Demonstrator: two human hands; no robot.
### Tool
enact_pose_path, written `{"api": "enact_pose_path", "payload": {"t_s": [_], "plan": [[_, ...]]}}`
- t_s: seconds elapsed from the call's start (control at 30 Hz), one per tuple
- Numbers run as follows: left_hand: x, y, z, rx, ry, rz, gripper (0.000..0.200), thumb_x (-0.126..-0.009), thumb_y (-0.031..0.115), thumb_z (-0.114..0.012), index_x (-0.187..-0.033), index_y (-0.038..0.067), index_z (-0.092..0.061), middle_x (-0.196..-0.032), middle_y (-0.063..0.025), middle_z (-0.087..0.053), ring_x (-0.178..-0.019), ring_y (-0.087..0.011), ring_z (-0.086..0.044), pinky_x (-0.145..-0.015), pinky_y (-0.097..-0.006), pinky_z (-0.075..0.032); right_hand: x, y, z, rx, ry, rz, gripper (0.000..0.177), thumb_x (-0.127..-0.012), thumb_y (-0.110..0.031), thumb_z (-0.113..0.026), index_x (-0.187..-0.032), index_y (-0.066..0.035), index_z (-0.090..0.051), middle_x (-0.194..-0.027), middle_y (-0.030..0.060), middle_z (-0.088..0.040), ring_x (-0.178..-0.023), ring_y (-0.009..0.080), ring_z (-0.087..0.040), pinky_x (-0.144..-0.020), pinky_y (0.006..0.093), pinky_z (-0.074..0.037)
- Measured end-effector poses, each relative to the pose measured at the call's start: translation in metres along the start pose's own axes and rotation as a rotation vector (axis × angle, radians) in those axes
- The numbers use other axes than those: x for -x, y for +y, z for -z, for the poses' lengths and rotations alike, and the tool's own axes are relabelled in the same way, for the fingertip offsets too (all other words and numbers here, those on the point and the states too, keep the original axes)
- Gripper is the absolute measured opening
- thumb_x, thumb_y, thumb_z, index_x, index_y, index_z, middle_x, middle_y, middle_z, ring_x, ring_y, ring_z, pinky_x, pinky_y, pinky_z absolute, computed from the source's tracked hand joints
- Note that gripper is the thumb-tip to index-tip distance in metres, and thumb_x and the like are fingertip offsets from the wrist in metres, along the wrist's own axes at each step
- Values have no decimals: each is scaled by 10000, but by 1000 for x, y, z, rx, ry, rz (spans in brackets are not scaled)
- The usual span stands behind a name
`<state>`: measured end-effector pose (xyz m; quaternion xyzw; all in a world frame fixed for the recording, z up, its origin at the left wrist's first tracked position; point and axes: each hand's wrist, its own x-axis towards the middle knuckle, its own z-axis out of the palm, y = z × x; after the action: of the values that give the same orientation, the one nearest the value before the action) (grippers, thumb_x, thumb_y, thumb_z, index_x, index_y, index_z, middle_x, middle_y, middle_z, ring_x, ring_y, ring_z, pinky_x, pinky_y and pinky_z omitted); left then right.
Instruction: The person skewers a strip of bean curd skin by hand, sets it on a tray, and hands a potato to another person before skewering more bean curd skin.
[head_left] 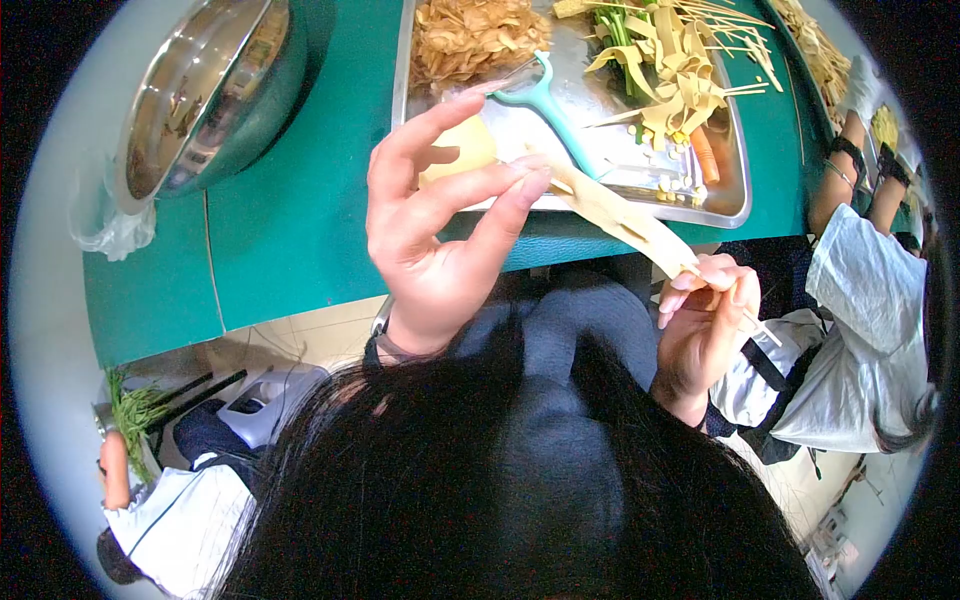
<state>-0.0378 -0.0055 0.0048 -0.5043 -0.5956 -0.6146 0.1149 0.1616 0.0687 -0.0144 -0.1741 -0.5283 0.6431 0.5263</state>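
Observation:
A pale yellow strip of tofu skin (pixel 625 225) is threaded on a thin wooden skewer (pixel 763 328) and stretches between my hands, above the table's near edge. My left hand (pixel 435 220) pinches its upper end between thumb and index finger, the other fingers raised. Lower right, my right hand (pixel 705 315) is closed around the other end of the strip and the skewer, whose end sticks out below. Behind my left fingers sits a yellow peeled piece (pixel 465 150), probably potato, partly hidden. A teal peeler (pixel 560 118) lies in the metal tray (pixel 735 205) just beyond.
The tray also carries a heap of thin brown slices (pixel 475 40), bundled tofu-skin skewers with greens (pixel 670 70) and a carrot piece (pixel 705 155). A steel bowl (pixel 205 100) stands left, near a plastic bag (pixel 115 230). Co-workers are at right (pixel 860 330) and lower left (pixel 185 530).

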Motion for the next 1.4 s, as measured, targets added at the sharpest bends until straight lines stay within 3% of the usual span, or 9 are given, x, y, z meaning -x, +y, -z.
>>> {"api": "enact_pose_path", "payload": {"t_s": [0.13, 0.23, 0.33, 0.43, 0.53, 0.63, 0.77, 0.87, 1.4], "plan": [[1, 0, 1, -40, -67, -36, 122, -706, 66, -722, -809, 60, -657, -1177, -190, -540, -1053, -243, -537, -810, -309, -440, 2, 4, 1, -59, 59, -70, 369, -964, -295, -346, -870, 22, -510, -754, 176, -573, -526, 182, -547, -412, 229, -415], [5, -7, -5, 175, 32, 6, 293, -645, 40, -762, -922, 43, -668, -1128, -181, -566, -1045, -253, -560, -796, -317, -473, 2, 8, -1, -172, 98, -149, 373, -969, -286, -339, -909, 24, -539, -774, 176, -602, -528, 175, -549, -415, 231, -413], [9, 1, -13, 541, 103, 217, 562, -677, 2, -737, -1189, 11, -506, -1148, -214, -546, -1056, -268, -558, -858, -349, -477, 4, 9, -4, -254, 103, -242, 386, -972, -283, -330, -943, 23, -563, -778, 165, -622, -529, 169, -549, -420, 229, -412], [2, 15, -15, 849, 78, 370, 742, -708, -32, -702, -1330, 14, -301, -1164, -224, -534, -1049, -270, -559, -894, -377, -462, 4, 12, -3, -277, 95, -252, 402, -971, -291, -334, -986, 29, -577, -799, 163, -637, -527, 164, -547, -419, 224, -405], [7, 12, -15, 979, -102, 611, 783, -715, -49, -690, -1354, 16, -243, -1148, -203, -549, -1019, -261, -575, -890, -364, -462, 4, 12, -3, -263, 81, -262, 407, -968, -288, -345, -1023, 47, -570, -830, 172, -641, -527, 165, -547, -420, 222, -401], [8, 17, -16, 1043, -165, 779, 472, -802, 33, -636, -1224, -22, -434, -1089, -169, -584, -1001, -213, -580, -872, -323, -467, 5, 13, -4, -247, 77, -281, 418, -964, -287, -356, -1049, 67, -561, -854, 182, -642, -529, 167, -548, -428, 224, -402], [8, 18, -17, 988, -148, 945, 236, -871, 121, -574, -1043, -40, -575, -1041, -143, -611, -938, -177, -602, -822, -292, -488, 5, 9, -10, -196, 80, -314, 428, -963, -277, -352, -1052, 87, -558, -833, 187, -637, -523, 170, -544, -447, 229, -409], [7, 13, -15, 899, -159, 936, 301, -906, 231, -511, -1041, -33, -563, -1040, -176, -607, -965, -259, -606, -837, -375, -486, 4, 14, -6, -214, -38, -226, 428, -963, -266, -342, -1035, 91, -567, -801, 184, -626, -514, 172, -536, -455, 231, -411], [4, 6, -16, 868, -40, 885, 248, -904, 248, -524, -956, 19, -601, -912, -124, -651, -926, -249, -621, -767, -354, -515, 4, 14, -5, -155, 59, -277, 417, -971, -269, -340, -1048, 70, -571, -785, 157, -610, -524, 154, -535, -413, 218, -402]]}}
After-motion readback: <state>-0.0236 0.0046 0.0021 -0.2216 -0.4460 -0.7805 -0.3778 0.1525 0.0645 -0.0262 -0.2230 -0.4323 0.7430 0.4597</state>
